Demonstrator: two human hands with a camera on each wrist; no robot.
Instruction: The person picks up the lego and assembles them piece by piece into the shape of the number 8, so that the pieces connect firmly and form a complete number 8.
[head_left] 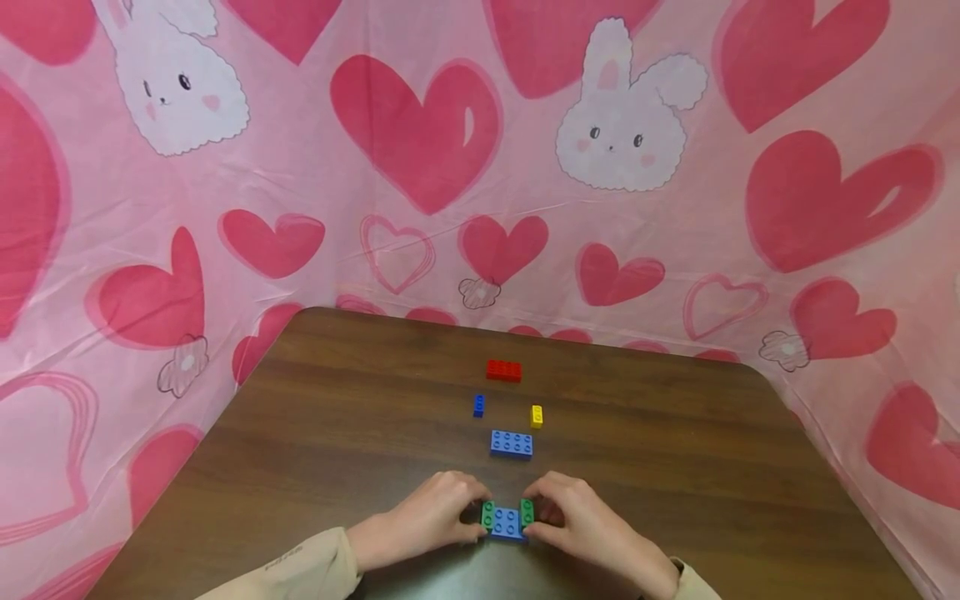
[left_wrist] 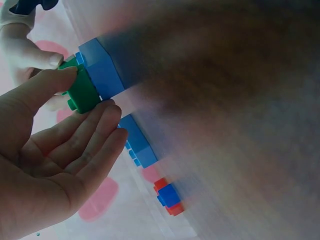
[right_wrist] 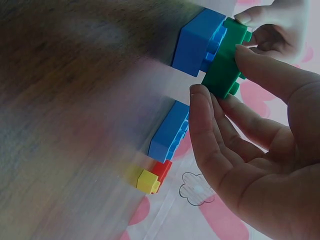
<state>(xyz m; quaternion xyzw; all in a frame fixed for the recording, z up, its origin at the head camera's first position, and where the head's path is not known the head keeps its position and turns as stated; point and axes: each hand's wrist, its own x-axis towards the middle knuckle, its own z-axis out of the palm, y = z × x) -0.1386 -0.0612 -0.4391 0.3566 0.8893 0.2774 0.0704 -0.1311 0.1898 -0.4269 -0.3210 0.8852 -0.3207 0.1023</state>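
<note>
A large blue building brick (head_left: pixel 506 523) lies near the front of the table with a small green brick at each end of its top. My left hand (head_left: pixel 442 510) pinches the left green brick (left_wrist: pixel 84 92) between thumb and fingertips. At the other end, my right hand (head_left: pixel 583 512) holds the right green brick (right_wrist: pixel 225 62) the same way. Some blue studs show between that green brick and the blue one in the right wrist view. The middle studs of the blue brick are bare.
Beyond the hands lies a second large blue brick (head_left: pixel 512 444). Farther back are a small dark blue brick (head_left: pixel 479 406), a small yellow brick (head_left: pixel 536 417) and a red brick (head_left: pixel 503 371). Behind the brown wooden table (head_left: pixel 360 375) hangs a pink cloth (head_left: pixel 525 183) with hearts and rabbits.
</note>
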